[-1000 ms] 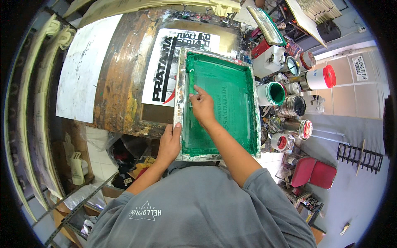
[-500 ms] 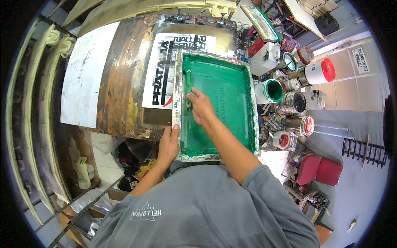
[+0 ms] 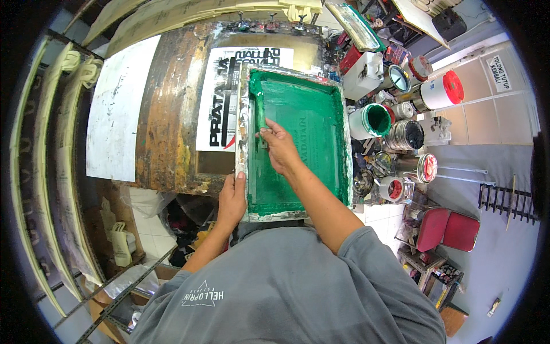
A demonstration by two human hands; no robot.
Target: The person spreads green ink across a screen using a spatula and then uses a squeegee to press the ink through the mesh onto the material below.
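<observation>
A screen-printing frame [image 3: 347, 143], its mesh and inner walls coated in green ink, lies in front of me on the work table. Along the frame's inner left side stands a narrow green-smeared squeegee [image 3: 260, 106]. My right hand [image 3: 279, 148] reaches across the mesh, its fingers closed on the squeegee's near part. At the frame's near left corner, my left hand [image 3: 232, 200] grips the outer rim, with its thumb side up. Partly covered by the frame is a white sheet [image 3: 220, 103] with black and red print.
The ink-stained wooden table [image 3: 177, 114] bears a large white sheet [image 3: 120, 109] at left. Close on the right stand a green ink tub [image 3: 372, 121], a white jug [image 3: 362, 74] and several cans. A red chair [image 3: 438, 229] is farther right. Racks of pale bags [image 3: 63, 155] line the left.
The whole view has shifted slightly. Both hands keep their grips, and the squeegee stays at the frame's left side.
</observation>
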